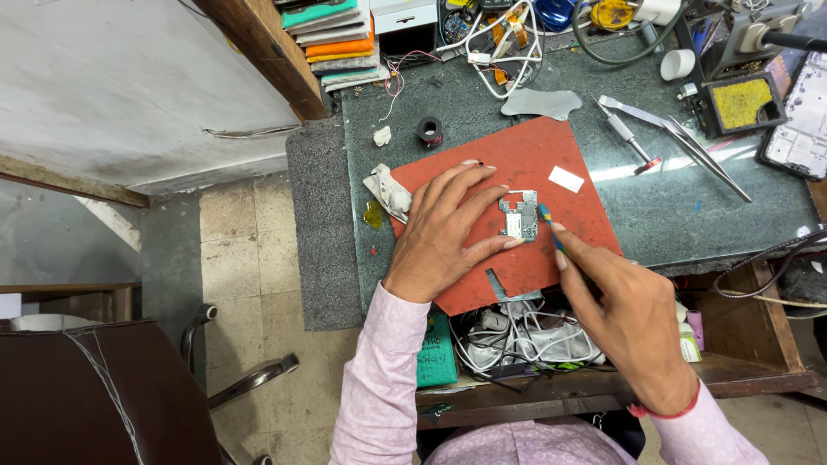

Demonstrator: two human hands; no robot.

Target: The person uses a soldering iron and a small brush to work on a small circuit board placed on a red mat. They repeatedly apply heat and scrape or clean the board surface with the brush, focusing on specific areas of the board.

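The left hand [444, 228] lies flat on a red mat [534, 164], its grip spread apart, fingertips pressing the left edge of a small circuit board [519, 215] that rests near the middle of the mat. The right hand [624, 314] comes in from the near right with its grip pinched together on a thin blue-and-yellow tool [550, 226], whose tip meets the board's right edge. A small white rectangle [566, 179] lies on the mat just beyond the board. Left of the mat sits a crumpled white rag [389, 191], and farther off a black tape roll [429, 130]. To the right, on the dark stone worktop [680, 207], lie tweezers [706, 159] and a small screwdriver [629, 138].
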